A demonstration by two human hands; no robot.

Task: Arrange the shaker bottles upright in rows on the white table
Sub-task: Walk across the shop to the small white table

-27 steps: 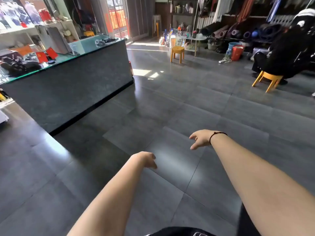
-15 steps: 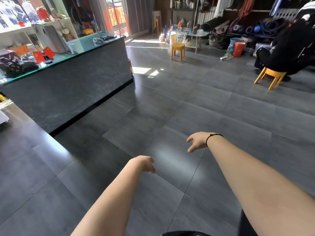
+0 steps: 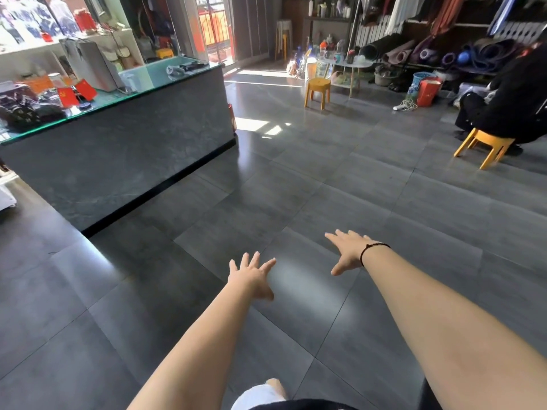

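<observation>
reaching: both bare arms are stretching forward over a grey tiled floor (image 3: 325, 184), palms down, holding nothing.
left fingers: the left hand (image 3: 251, 276) is spreading its fingers (image 3: 254, 259) wide and empty, thumb angling down to the right.
right fingers: the right hand (image 3: 346, 251) is fanning flat with fingers (image 3: 333, 237) pointing left and forward, thumb hanging low; nothing is sitting in the palm.
wrist: a thin black cord bracelet (image 3: 373, 249) is circling the right wrist.
task things: the white table (image 3: 353, 64) is standing far across the room by the back wall, crowded with bottles (image 3: 327, 50) too small to tell apart, well away from both hands.
seating: a yellow stool (image 3: 317, 92) is standing just in front of that table; another yellow stool (image 3: 485, 147) is sitting at right under a figure in dark clothing (image 3: 515, 99).
counter: a grey counter with a glass top (image 3: 124, 137) is running along the left, carrying small red flags (image 3: 77, 92) and a white box.
light: sunlight is falling in patches on the tiles near the counter's far end.
</observation>
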